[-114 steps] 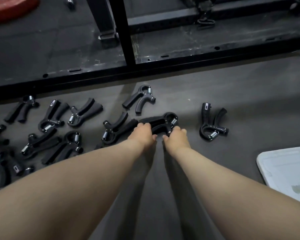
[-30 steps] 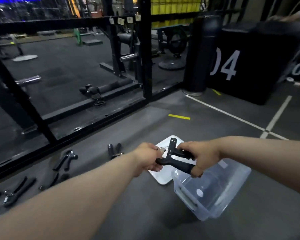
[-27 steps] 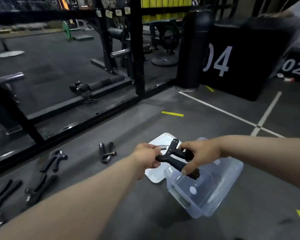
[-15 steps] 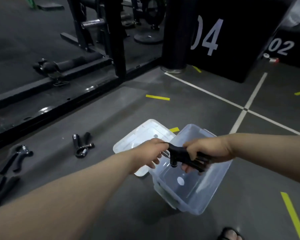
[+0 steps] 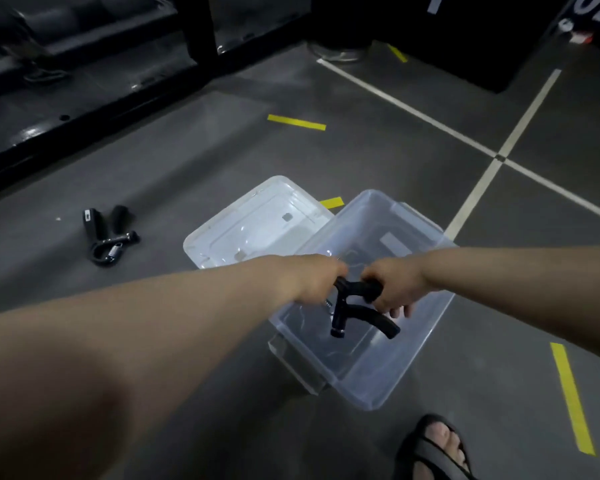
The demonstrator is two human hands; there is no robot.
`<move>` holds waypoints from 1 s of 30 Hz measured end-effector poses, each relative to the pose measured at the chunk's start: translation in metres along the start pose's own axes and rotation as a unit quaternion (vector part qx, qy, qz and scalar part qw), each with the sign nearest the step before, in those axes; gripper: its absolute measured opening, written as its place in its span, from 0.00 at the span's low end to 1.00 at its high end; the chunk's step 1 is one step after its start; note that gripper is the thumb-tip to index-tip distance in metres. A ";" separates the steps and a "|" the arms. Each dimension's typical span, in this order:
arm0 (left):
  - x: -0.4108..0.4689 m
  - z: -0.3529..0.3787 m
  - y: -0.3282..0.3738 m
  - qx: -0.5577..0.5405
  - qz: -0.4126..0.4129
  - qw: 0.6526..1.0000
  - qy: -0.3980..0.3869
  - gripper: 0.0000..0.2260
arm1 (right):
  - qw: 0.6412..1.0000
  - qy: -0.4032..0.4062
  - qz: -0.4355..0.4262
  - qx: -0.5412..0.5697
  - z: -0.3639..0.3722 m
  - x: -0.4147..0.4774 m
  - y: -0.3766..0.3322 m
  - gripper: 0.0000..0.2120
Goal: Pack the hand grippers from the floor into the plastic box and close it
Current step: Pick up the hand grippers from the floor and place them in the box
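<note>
Head view: grey gym floor (image 5: 361,150) with yellow and white tape, black rack frame (image 5: 84,109) behind. An open plastic box (image 5: 413,358) sits with its lid (image 5: 257,220) beside it. The left hand (image 5: 312,284) and right hand (image 5: 395,287) curl round one hand gripper (image 5: 357,308) over the box opening. Let go crooked, it might clip the rim and bounce out.

Bare forearms, no sleeves; dark strapped sandal (image 5: 433,452) on foot

Held hand gripper (image 5: 355,308): black, silver ring at one tip.
Second hand gripper (image 5: 106,237): black, silver spring.
Plastic box (image 5: 371,389): clear, faint blue tint.
Lid (image 5: 257,216): translucent white.
Floor (image 5: 187,161): dark grey, with white lines (image 5: 413,112) and yellow tape strips (image 5: 296,122).
Rack frame (image 5: 201,26): glossy black.
Sandal (image 5: 426,448): black.
</note>
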State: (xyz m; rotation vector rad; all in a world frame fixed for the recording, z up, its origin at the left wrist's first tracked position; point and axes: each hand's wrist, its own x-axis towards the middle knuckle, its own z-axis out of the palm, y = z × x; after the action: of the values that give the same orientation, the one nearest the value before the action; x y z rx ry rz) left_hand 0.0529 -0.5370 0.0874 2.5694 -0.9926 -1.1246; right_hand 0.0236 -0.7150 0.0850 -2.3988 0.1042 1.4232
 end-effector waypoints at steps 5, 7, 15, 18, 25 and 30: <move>0.020 0.031 0.000 0.128 -0.032 0.990 -0.039 0.15 | 0.998 -0.059 0.025 -0.020 0.029 0.037 -0.006 0.13; 0.032 0.044 -0.007 0.130 -0.049 0.988 -0.072 0.15 | 0.997 -0.062 0.036 -0.015 0.041 0.049 -0.007 0.14; 0.072 0.074 -0.029 0.275 -0.003 0.955 -0.114 0.15 | 0.971 0.013 -0.035 -0.238 0.081 0.066 -0.004 0.23; 0.077 0.080 -0.033 0.338 0.042 0.937 -0.072 0.19 | 0.963 0.028 0.010 -0.269 0.086 0.080 -0.001 0.33; 0.071 0.072 -0.018 0.257 -0.048 0.956 -0.134 0.15 | 0.970 -0.004 -0.001 -0.242 0.080 0.082 0.001 0.09; 0.060 0.072 -0.026 0.197 -0.055 0.969 -0.136 0.10 | 0.952 -0.009 -0.006 -0.305 0.070 0.079 -0.006 0.10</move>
State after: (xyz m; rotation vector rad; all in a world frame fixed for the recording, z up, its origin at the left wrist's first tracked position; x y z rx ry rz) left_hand 0.0455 -0.5476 -0.0089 2.8581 -1.2585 -1.4727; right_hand 0.0058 -0.6773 -0.0124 -2.8489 -0.4155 1.6528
